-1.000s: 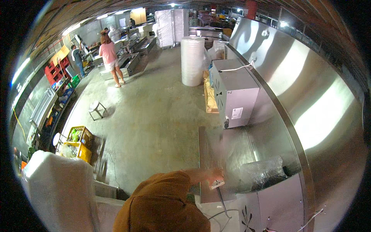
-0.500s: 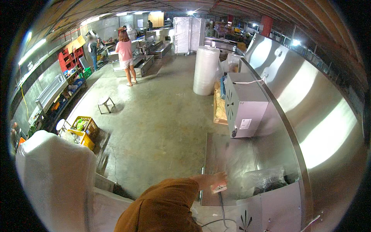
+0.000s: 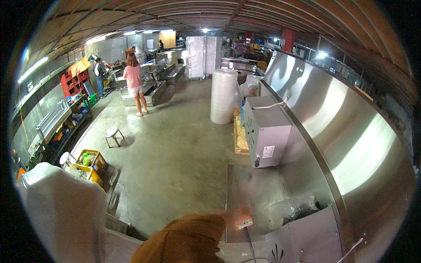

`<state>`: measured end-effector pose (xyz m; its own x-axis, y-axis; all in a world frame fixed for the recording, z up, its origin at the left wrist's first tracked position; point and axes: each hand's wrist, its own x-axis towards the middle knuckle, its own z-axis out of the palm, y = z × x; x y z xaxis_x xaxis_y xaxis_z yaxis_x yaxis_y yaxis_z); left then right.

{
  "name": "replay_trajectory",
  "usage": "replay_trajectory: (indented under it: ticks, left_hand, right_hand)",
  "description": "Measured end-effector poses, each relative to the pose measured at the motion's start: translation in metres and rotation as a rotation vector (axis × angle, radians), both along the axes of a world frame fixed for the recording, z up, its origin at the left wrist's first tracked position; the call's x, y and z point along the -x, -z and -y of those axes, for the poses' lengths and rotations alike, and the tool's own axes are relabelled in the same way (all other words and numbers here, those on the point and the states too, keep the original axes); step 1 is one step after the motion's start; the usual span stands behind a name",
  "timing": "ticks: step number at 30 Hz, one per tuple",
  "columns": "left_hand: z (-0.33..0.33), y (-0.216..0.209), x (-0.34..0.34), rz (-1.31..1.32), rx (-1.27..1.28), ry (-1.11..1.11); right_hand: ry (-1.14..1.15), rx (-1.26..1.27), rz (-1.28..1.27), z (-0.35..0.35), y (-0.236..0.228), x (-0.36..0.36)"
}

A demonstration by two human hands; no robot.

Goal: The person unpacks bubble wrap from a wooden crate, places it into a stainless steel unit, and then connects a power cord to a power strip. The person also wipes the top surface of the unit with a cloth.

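My left arm, in a brown sleeve, comes in from the lower edge and reaches to the right. At its end, my left hand is blurred but closed around a small pale block-shaped thing. A dark cable runs down from that block; its exact kind is unclear. Hand and block are over a shiny flat metal sheet, low on the right; whether they touch it I cannot tell. Beside them lies a bundle in clear plastic wrap. My right hand is out of view.
A grey metal box and a tall curved steel panel stand on the right. Bubble-wrap roll stands beyond. At left are a wrapped bulky item, yellow crates and a stool. A person in pink stands farther off.
The view has tilted up a little and swung slightly right, so the room sits lower in it. My left hand still holds the block near the same part of the sheet, now more blurred.
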<state>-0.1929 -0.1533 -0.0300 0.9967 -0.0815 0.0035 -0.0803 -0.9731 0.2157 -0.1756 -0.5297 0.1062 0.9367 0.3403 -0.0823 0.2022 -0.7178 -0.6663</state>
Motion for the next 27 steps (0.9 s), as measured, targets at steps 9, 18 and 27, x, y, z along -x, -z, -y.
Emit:
replay_trajectory:
  ticks: [9,18,27]
  left_hand:
    - [-0.006,-0.018,-0.014,-0.076,-0.108,0.155]
    - [-0.026,0.06,-0.011,-0.301,0.762,0.184]
    - [-0.035,-0.044,-0.011,-0.302,0.0,0.193]
  right_hand:
    - [0.159,0.106,0.084,0.027,-0.008,0.026]
    - [0.851,0.675,0.312,0.342,-0.079,0.279]
    - [0.929,0.569,-0.026,0.212,-0.065,0.282]
